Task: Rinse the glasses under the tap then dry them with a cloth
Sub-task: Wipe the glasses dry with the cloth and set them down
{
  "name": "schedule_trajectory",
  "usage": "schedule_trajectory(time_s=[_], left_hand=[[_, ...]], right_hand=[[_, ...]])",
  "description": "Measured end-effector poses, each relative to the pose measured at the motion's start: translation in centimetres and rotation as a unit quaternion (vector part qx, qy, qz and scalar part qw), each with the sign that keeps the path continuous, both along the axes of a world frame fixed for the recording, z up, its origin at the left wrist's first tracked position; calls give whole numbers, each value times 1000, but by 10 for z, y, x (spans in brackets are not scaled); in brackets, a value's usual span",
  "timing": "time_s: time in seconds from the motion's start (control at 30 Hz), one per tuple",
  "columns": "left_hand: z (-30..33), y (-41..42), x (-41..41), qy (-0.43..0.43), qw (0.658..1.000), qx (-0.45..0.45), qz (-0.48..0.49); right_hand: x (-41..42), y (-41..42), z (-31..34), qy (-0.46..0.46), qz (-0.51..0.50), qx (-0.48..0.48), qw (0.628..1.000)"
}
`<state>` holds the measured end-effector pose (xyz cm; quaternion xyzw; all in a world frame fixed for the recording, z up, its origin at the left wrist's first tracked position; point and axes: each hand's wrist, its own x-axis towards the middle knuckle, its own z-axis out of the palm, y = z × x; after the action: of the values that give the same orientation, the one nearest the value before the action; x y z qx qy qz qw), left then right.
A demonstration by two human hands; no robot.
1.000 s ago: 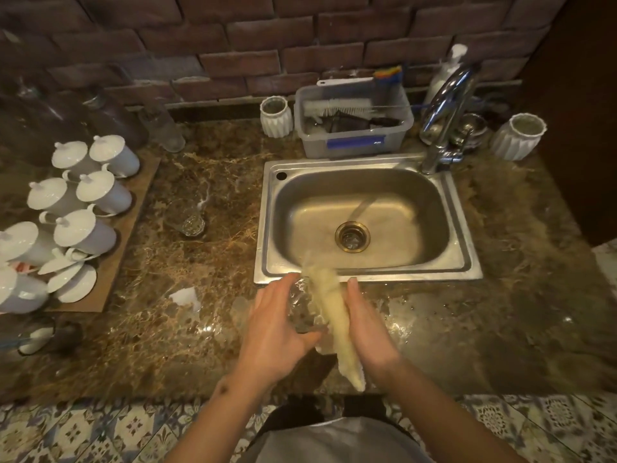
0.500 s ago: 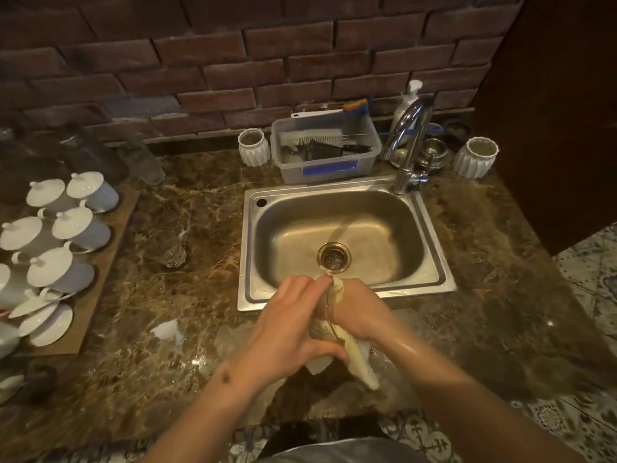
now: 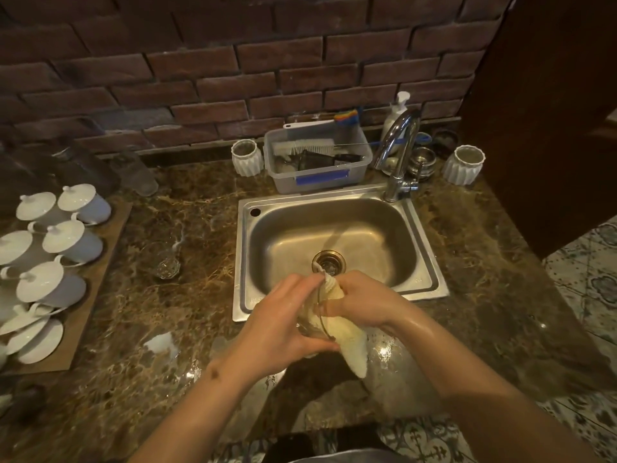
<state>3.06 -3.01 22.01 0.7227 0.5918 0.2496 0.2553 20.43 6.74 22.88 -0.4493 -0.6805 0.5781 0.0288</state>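
both hands' grip [image 3: 283, 324] closed on glass [image 3: 312, 324], cloth [image 3: 350, 342], wet marble counter [image 3: 500, 295], brick wall [image 3: 233, 61]

Kitchen, likely café-style: steel sink [image 3: 340, 248] with tap [image 3: 397, 155] set in marble counter [image 3: 167, 329], brick backsplash [image 3: 267, 61], rows of lidded white cups [image 3: 50, 255], tub of brushes [image 3: 317, 162].

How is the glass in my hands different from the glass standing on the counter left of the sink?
The held glass is tipped on its side in the left hand; the counter glass stands upright, untouched. The held glass has the cloth stuffed inside by the right hand; no cloth is in or near the counter glass. Both are clear glass.
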Motion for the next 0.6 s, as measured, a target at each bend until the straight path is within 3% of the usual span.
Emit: schedule_trajectory(time_s=[0.1,0.23,0.33,0.4,0.5,0.53,0.6], left_hand=[[-1,-3,9,-9,999,18,39],[-7,-7,16,12,998,38,54],[-11,-7,16,59,992,93,64],[-11,-8,14,89,985,133,60],[-11,-9,10,107,978,176,29],[-7,-9,10,106,980,165,18],[9,-3,8,102,993,65,-7]], right_hand=[[-10,-2,1,-54,-8,46,997],[-25,-5,4,-140,54,150,977],[-31,-9,-3,-155,5,148,977],[-30,-15,-10,-119,-40,74,989],[-22,-27,-9,33,-114,-140,983],[-18,-31,-3,68,-125,-183,973],[-14,-32,3,93,-128,-180,971]])
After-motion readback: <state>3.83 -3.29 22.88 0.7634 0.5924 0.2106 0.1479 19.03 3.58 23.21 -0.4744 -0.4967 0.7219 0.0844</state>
